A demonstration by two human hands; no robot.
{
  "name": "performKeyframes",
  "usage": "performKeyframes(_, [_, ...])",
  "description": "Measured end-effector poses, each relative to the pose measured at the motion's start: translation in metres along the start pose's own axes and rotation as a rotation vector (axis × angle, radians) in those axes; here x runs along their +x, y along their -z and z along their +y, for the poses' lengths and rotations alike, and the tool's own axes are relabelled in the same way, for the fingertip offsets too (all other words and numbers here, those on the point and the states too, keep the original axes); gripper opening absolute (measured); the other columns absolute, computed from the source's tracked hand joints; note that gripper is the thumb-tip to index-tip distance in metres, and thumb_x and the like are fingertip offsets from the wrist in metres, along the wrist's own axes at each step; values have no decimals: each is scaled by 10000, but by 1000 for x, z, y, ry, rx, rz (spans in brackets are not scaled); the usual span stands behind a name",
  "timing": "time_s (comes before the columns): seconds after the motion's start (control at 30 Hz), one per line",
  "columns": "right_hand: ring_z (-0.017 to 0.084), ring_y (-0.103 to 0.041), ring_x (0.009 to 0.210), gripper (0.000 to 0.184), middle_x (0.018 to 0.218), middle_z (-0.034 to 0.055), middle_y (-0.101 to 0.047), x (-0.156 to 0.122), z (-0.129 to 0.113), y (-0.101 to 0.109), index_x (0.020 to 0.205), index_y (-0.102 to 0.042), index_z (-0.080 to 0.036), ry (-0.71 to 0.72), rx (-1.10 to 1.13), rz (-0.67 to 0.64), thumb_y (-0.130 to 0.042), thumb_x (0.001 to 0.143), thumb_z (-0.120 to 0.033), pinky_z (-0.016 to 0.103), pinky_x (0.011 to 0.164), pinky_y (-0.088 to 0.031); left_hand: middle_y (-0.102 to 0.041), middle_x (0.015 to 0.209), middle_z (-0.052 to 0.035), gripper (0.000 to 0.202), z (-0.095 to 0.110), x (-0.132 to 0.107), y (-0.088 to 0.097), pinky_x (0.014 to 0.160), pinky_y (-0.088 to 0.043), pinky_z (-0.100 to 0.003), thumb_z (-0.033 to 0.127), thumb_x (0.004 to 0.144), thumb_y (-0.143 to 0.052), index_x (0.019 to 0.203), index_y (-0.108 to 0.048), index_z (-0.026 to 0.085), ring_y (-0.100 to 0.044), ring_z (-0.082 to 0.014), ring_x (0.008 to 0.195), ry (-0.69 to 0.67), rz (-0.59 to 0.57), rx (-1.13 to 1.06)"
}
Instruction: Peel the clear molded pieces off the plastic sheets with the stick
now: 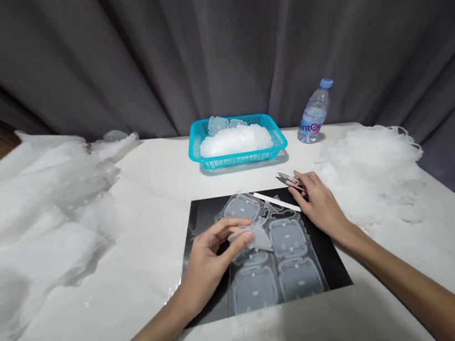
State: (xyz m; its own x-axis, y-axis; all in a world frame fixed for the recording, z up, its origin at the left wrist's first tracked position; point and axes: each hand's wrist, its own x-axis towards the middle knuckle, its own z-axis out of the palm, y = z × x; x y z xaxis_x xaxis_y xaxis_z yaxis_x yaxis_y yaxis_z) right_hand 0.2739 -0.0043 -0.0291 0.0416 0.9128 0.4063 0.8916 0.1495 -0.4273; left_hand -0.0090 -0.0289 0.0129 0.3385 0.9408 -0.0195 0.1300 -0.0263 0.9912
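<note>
A dark mat (pixel 200 219) lies on the white table, with a clear plastic sheet of several moulded rounded-square parts (pixel 289 238) on it. My left hand (pixel 212 259) pinches one cut-out translucent plastic part (pixel 257 238) above the sheet's middle. At the mat's far right corner my right hand (pixel 319 203) is closed around small thread snips (pixel 290 180), whose blades point away to the left. A thin white strip (pixel 276 201) lies on the mat next to that hand.
A turquoise basket (pixel 238 158) piled with white plastic pieces stands at the back centre. To its right a water bottle (pixel 314 113) stands. Heaps of clear plastic scrap lie at the left (pixel 27 213) and the right (pixel 372 171). Grey curtain behind.
</note>
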Motion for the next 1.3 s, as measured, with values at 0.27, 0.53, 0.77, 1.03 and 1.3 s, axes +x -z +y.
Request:
performKeyframes(0.27, [323, -579, 1023, 283, 1150, 147, -697, -5, -8, 11, 1230, -690, -192, 162, -124, 86, -519, 1054, -334, 435, 827, -523, -770, 913, -31, 208, 13, 5, 8, 756, -545, -235, 384, 860, -825, 969, -778, 214, -711, -168, 847, -31, 70, 6])
performKeyframes(0.53, [226, -679, 911, 109, 954, 51, -677, -16, -21, 12, 992, -612, -223, 147, 254, -240, -559, 1039, -305, 365, 837, -548, -770, 916, -44, 256, 21, 20, 28, 775, -537, -273, 453, 922, -738, 914, -768, 199, -706, -197, 875, -121, 40, 231])
performKeyframes(0.77, [203, -651, 758, 106, 892, 52, -663, -19, -26, 9, 915, -581, -214, 97, 194, -186, -508, 986, -241, 329, 709, -529, -768, 994, -101, 454, 51, 146, 73, 849, -557, -355, 606, 855, -704, 981, -689, 170, -706, -228, 866, -341, 270, 358])
performKeyframes(1.03, [205, -615, 651, 31, 788, 21, -639, -16, -20, 10, 885, -513, -236, -14, 205, -54, -493, 908, -228, 316, 620, -463, -665, 1161, -133, 276, 33, 130, 73, 1149, -349, -535, 420, 955, -606, 1076, -623, 173, -569, -328, 1196, -455, 337, 655])
performKeyframes(1.3, [229, -636, 781, 131, 926, 72, -603, -13, -15, 6, 1024, -400, -237, -72, 351, 14, -316, 1056, -332, 377, 724, -534, -631, 1366, -114, 455, 9, 31, 9, 1101, -455, -485, 491, 1010, -620, 1385, -543, 245, -592, -309, 1278, -529, -297, 933])
